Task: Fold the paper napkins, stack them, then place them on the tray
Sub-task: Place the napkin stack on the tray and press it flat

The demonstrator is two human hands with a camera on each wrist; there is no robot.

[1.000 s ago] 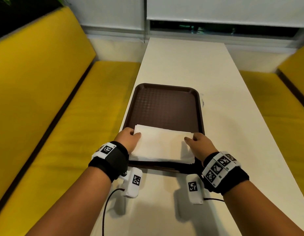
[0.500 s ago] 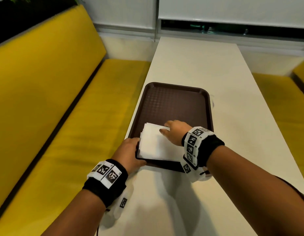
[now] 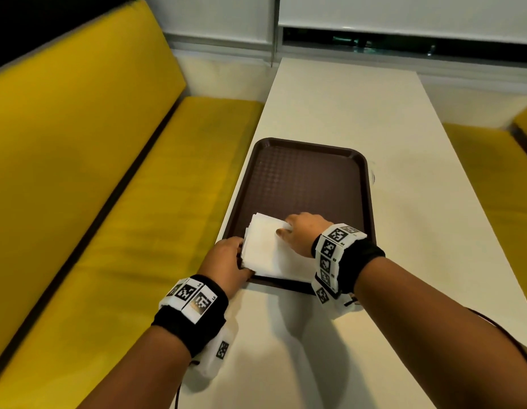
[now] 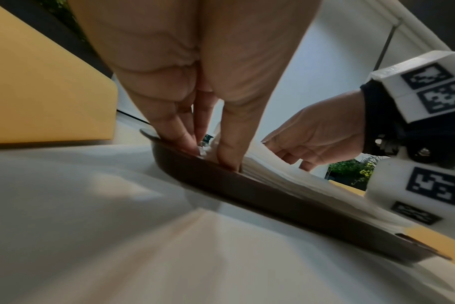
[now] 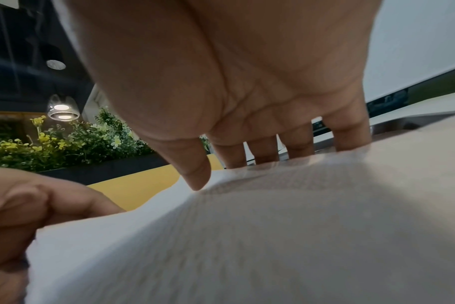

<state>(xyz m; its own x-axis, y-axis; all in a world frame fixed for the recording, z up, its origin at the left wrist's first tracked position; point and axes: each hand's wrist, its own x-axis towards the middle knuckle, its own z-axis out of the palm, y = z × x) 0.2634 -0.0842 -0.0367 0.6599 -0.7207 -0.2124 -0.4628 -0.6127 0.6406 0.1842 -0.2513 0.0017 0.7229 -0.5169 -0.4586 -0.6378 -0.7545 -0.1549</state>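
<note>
the napkin stack point(image 3: 268, 252) lies in the tray's point(image 3: 309, 178) near left corner, lower centre of the frame, and its long axis seems to run left to right. the left hand point(image 3: 224, 261) presses straight fingers against its left edge. the right hand point(image 3: 303, 233) rests straight fingers down its far edge, gripping nothing.

**Head view:** high above the near end of the table point(image 3: 330, 113), facing forward and down along its length toward the window point(image 3: 404, 45). This is the widest and farthest view.

**Left wrist view:** just over the tabletop, looking along the left hand point(image 4: 195, 86) to the tray point(image 4: 273, 197) rim at very close range.

**Right wrist view:** beneath the right hand point(image 5: 247, 72), skimming the napkins point(image 5: 247, 236) and facing leftward.

All three views share both hands and the napkins.
</note>
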